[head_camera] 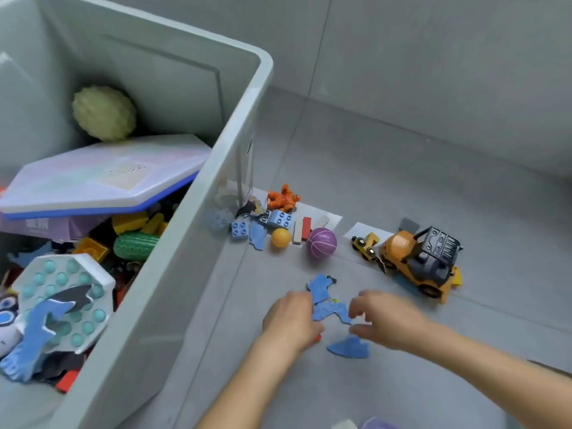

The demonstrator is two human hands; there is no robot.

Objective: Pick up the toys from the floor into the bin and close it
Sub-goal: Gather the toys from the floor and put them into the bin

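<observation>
As both hands reach down to the grey floor [387,187] at the near edge, loose toys lie between and around them.

Left hand [291,317]: knuckles up, fingers folded down at the edge of the middle blue foam piece [331,312]. A red bit [318,337] pokes out from under it. Can't tell if it's gripping anything.

Right hand [387,320]: motion-blurred, thumb and fingers apart in a loose claw, nothing between them. The thumb is just above the nearest blue foam piece [349,348].

The far blue foam piece [322,287] touches the middle one.

The bin [185,258] stands to the left, top open and well filled. Inside:
- a white pop-it board [65,298] with teal bubbles, with a blue foam cutout [37,335] lying on it
- a green ridged toy [134,244]
- yellow blocks [130,221]
- a flat white-and-blue box [102,178] tilted across the pile
- a bumpy pale-green ball [103,113] in the far corner

Farther out on the floor, a row of toys runs from the bin wall to the right:
- light-blue bricks [240,230]
- an orange ball [280,237]
- a white stick [297,232] and a red stick [306,228] side by side
- a purple ball [322,243]
- a small yellow vehicle [366,244]
- a yellow forklift [424,261]

An orange figure [283,198] sits farthest back, near the bin. White paper strips [325,216] lie under part of the row.
</observation>
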